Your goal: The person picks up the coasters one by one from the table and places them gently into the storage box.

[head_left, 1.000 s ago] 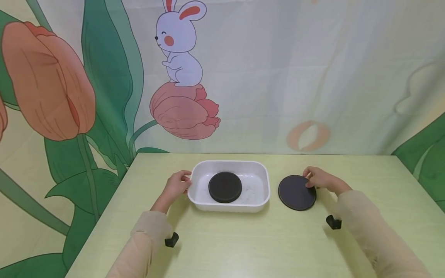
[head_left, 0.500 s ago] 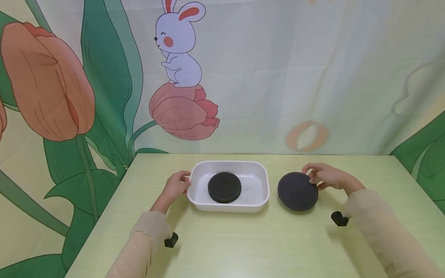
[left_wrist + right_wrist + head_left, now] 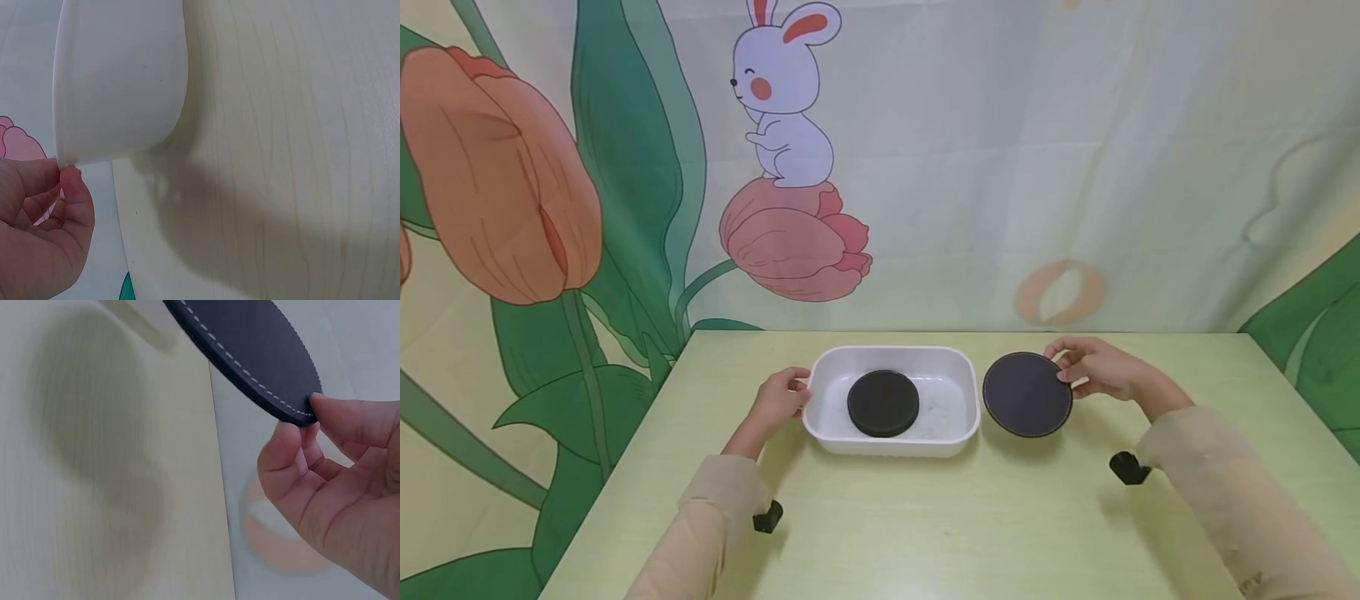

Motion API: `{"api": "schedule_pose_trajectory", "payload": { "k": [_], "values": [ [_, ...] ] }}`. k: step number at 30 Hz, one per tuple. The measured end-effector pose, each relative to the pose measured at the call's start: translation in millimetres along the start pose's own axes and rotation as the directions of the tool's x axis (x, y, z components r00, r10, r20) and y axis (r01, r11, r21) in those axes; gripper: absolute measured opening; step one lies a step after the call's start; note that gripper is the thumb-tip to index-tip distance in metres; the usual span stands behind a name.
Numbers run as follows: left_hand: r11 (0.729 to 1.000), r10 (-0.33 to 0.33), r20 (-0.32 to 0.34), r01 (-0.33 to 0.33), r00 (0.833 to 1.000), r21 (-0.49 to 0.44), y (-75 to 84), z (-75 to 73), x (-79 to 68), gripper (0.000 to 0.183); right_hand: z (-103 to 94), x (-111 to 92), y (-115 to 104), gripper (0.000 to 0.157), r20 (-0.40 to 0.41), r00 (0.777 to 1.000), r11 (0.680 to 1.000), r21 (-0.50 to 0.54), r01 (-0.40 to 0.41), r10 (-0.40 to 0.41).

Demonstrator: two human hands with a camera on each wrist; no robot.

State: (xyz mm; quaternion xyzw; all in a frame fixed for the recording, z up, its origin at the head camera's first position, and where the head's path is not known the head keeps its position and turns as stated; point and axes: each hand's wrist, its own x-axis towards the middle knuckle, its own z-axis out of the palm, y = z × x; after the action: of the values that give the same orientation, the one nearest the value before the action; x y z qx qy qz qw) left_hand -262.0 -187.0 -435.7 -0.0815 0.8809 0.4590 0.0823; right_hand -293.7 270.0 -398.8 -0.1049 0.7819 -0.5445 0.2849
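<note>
My right hand (image 3: 1101,369) pinches the edge of a round dark coaster (image 3: 1027,394) with stitching along its rim, thumb on top and fingers beneath. In the right wrist view the coaster (image 3: 250,353) is raised off the table, its shadow falling below. To its left stands a white rectangular tub (image 3: 891,448) with rounded corners. Inside the tub lies a stack of black round coasters (image 3: 883,403). My left hand (image 3: 780,395) pinches the tub's left rim between thumb and finger, as the left wrist view also shows at the corner of the tub (image 3: 119,81).
The pale wood-grain table (image 3: 925,533) reaches back to a printed curtain (image 3: 955,167) with a rabbit and tulips. Small black devices (image 3: 1129,468) hang beneath both wrists.
The coaster in my right hand has come up off the table and moved left, close to the tub's right side. My left hand and the tub have stayed put.
</note>
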Motion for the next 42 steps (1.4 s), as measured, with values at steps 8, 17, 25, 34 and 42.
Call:
{"api": "schedule_pose_trajectory", "payload": {
  "k": [8, 17, 25, 34, 42],
  "values": [
    [1.0, -0.009, 0.003, 0.009, 1.0, -0.003, -0.7, -0.4, 1.3, 0.037, 20.0, 6.7, -17.6, 0.023, -0.007, 1.0, 0.998, 0.057, 0.008, -0.008],
    [0.999, 0.027, -0.009, -0.027, 1.0, -0.018, -2.3, -1.4, 1.2, 0.035, 39.4, 22.2, -28.6, 0.023, 0.019, 0.999, 0.995, 0.097, 0.03, -0.032],
    [1.0, 0.017, 0.0, -0.017, 1.0, -0.019, -0.5, -1.4, -0.1, 0.037, 53.0, 35.6, -32.1, 0.023, 0.028, 0.999, 0.994, 0.106, 0.027, -0.03],
    [1.0, -0.008, 0.003, 0.008, 1.0, -0.019, -0.1, -1.0, 0.7, 0.038, 72.8, 53.2, -38.5, 0.024, 0.036, 0.999, 0.993, 0.109, 0.035, -0.039],
    [1.0, -0.002, 0.003, 0.002, 1.0, -0.021, 0.4, -1.6, -0.6, 0.038, 90.4, 65.8, -42.3, 0.031, 0.023, 0.999, 0.989, 0.142, 0.034, -0.037]
  ]
}}
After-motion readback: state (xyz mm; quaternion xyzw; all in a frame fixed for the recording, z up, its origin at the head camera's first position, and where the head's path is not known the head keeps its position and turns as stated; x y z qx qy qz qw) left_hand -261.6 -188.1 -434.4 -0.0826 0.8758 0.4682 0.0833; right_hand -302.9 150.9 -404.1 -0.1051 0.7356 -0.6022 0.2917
